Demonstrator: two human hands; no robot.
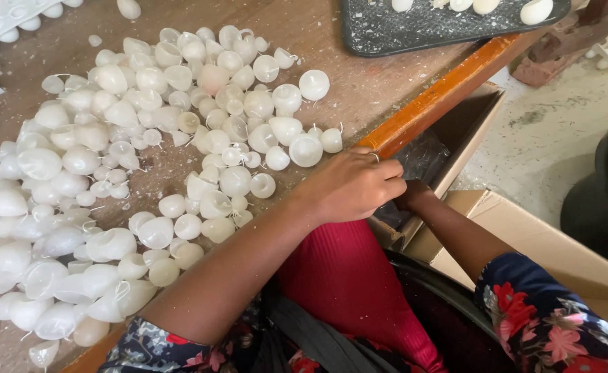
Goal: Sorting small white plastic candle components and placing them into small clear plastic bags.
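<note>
White wax shells (145,148), rounded and half-translucent, lie heaped over the brown table (380,86); many are dome-shaped with a thin wick or thread sticking out, and they range from small balls to larger egg-like cups. The nearest of them sit just left of the left hand (354,185), which rests at the table's orange edge (442,97) with its fingers curled in a loose fist, knuckles up and a ring on one finger. Whether anything lies inside that fist cannot be told.

Just beyond the edge stands a cardboard box (466,131), open at the top, with a clear plastic bag (425,157) lining it. The right hand (412,197) reaches into the box beneath the left one; only its wrist and back show, so the fingers' spread and anything they hold are hidden.

A dark tray (414,31) at the top is cut off by the frame, with a few pale shells on it. A plastic mould sheet (3,14) at the top left corner is also only partly in view. The box's depth and contents are in shadow and hard to read.
</note>
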